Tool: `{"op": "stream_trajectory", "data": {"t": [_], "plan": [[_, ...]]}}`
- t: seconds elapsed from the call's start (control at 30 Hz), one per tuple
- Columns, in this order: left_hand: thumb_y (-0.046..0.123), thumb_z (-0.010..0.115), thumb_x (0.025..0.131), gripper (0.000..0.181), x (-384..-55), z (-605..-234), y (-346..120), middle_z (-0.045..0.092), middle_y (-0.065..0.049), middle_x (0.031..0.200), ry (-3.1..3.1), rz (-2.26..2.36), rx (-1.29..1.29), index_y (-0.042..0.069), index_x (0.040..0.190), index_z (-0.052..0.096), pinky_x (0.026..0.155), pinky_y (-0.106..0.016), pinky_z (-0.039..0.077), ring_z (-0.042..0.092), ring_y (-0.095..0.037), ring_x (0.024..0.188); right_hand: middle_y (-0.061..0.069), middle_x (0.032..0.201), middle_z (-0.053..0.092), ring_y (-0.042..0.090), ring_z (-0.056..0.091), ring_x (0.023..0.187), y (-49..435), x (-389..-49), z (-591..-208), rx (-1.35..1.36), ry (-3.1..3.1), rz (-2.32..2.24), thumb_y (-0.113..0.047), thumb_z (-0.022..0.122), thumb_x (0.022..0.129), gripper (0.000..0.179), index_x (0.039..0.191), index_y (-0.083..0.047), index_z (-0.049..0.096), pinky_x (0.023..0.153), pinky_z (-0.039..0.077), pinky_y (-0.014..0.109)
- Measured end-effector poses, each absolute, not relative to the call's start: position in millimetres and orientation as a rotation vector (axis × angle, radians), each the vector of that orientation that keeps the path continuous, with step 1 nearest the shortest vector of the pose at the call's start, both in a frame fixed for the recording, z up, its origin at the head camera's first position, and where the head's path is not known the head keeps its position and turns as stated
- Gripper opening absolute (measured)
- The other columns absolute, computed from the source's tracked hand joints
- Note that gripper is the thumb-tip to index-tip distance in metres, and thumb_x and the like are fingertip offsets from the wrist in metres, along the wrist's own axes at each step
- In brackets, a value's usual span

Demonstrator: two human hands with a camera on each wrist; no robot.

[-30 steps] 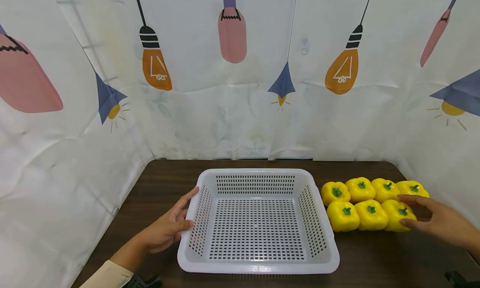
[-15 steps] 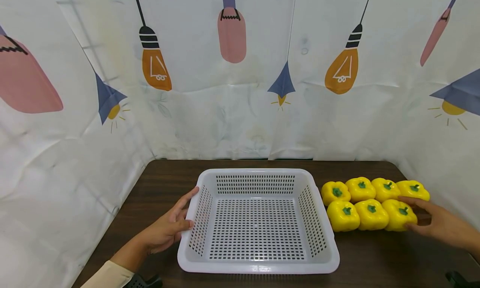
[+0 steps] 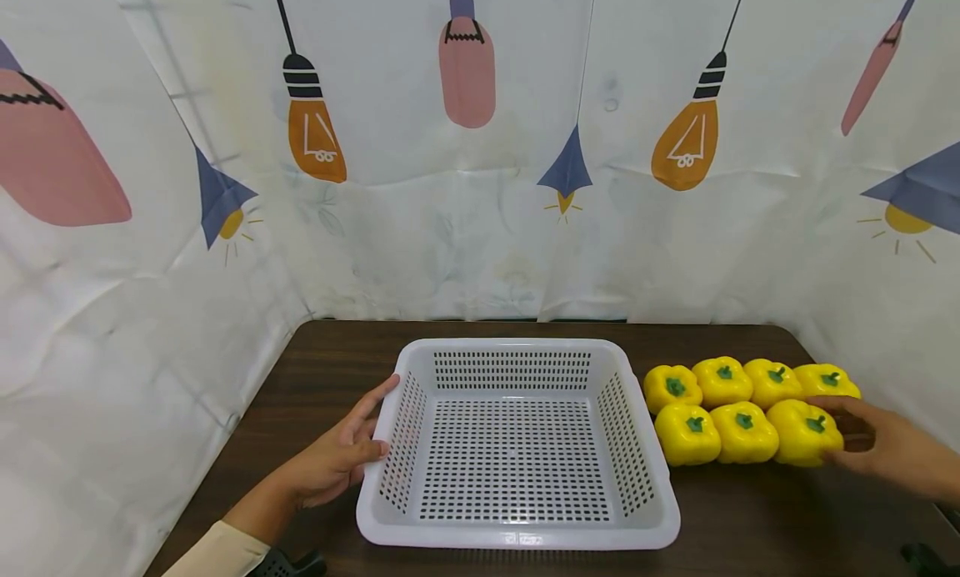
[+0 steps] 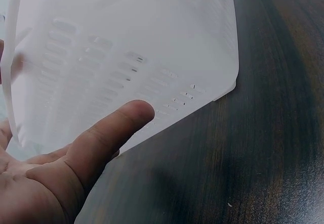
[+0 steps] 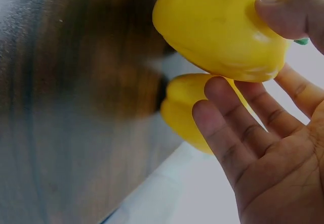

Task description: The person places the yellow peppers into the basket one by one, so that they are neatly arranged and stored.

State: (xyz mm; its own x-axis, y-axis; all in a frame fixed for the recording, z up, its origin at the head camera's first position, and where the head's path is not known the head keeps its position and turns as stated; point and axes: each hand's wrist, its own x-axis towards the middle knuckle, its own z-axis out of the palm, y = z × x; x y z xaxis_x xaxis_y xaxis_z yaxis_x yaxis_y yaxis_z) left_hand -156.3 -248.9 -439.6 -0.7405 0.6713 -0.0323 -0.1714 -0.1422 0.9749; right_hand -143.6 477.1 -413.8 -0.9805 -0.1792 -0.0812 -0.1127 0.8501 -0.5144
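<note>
My left hand (image 3: 337,452) holds the left side of a white perforated plastic basket (image 3: 517,537), thumb and forefinger at its rim. In the left wrist view, a finger (image 4: 111,135) lies against the basket's slotted outer wall (image 4: 167,32). On the right, my right hand (image 3: 888,444) pinches the nearest right-hand yellow bell pepper (image 3: 798,434) between thumb and fingers. The right wrist view has the thumb (image 5: 286,16) on one face of this pepper (image 5: 217,27) and fingertips at the opposite side. Another yellow pepper (image 5: 185,107) shows behind it.
Several more yellow bell peppers (image 3: 686,435) with green stems stand in two rows right of the basket. Everything rests on a dark wood-grain table (image 3: 352,343). A white cloth (image 3: 480,243) printed with lamps hangs behind and at the sides.
The right hand has closed on the front right pepper and drawn it slightly to the right, away from its neighbour. The left hand and the basket stay where they were.
</note>
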Motion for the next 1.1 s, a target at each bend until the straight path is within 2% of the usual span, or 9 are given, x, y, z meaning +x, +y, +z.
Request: {"op": "stream_trajectory", "data": {"t": [0.43, 0.77, 0.97, 1.1], "plan": [[-0.008, 0.046, 0.102, 0.092, -156.4, -439.7, -249.5, 0.014, -0.040, 0.154, 1.569, 1.932, 0.567, 0.034, 0.163, -0.008, 0.097, -0.065, 0.049, 0.045, -0.051, 0.133, 0.041, 0.129, 0.042, 0.045, 0.065, 0.093, 476.5, -145.3, -384.3, -0.159, 2.974, -0.753, -0.018, 0.083, 0.087, 0.080, 0.143, 0.016, 0.036, 0.068, 0.062, 0.041], [-0.007, 0.047, 0.102, 0.091, -157.1, -440.0, -249.3, 0.016, -0.039, 0.154, 1.562, 1.936, 0.567, 0.033, 0.163, -0.008, 0.096, -0.065, 0.049, 0.047, -0.052, 0.132, 0.038, 0.123, 0.049, 0.032, 0.068, 0.081, 469.1, -147.9, -370.1, -0.250, 3.048, -0.801, -0.008, 0.084, 0.084, 0.075, 0.140, 0.016, 0.040, 0.063, 0.062, 0.037], [-0.007, 0.047, 0.102, 0.092, -156.6, -439.0, -248.6, 0.015, -0.040, 0.154, 1.565, 1.936, 0.558, 0.033, 0.163, -0.008, 0.095, -0.066, 0.049, 0.047, -0.053, 0.132, 0.037, 0.126, 0.050, 0.037, 0.068, 0.085, 461.1, -150.7, -358.8, -0.264, 3.050, -0.772, -0.016, 0.082, 0.088, 0.074, 0.142, 0.012, 0.041, 0.061, 0.061, 0.034], [-0.006, 0.048, 0.102, 0.092, -155.8, -438.0, -248.7, 0.016, -0.040, 0.154, 1.567, 1.937, 0.549, 0.034, 0.163, -0.008, 0.096, -0.066, 0.049, 0.047, -0.052, 0.132, 0.038, 0.129, 0.049, 0.041, 0.067, 0.090, 454.6, -152.8, -352.1, -0.277, 3.047, -0.762, -0.021, 0.081, 0.090, 0.074, 0.143, 0.010, 0.041, 0.063, 0.061, 0.036]]}}
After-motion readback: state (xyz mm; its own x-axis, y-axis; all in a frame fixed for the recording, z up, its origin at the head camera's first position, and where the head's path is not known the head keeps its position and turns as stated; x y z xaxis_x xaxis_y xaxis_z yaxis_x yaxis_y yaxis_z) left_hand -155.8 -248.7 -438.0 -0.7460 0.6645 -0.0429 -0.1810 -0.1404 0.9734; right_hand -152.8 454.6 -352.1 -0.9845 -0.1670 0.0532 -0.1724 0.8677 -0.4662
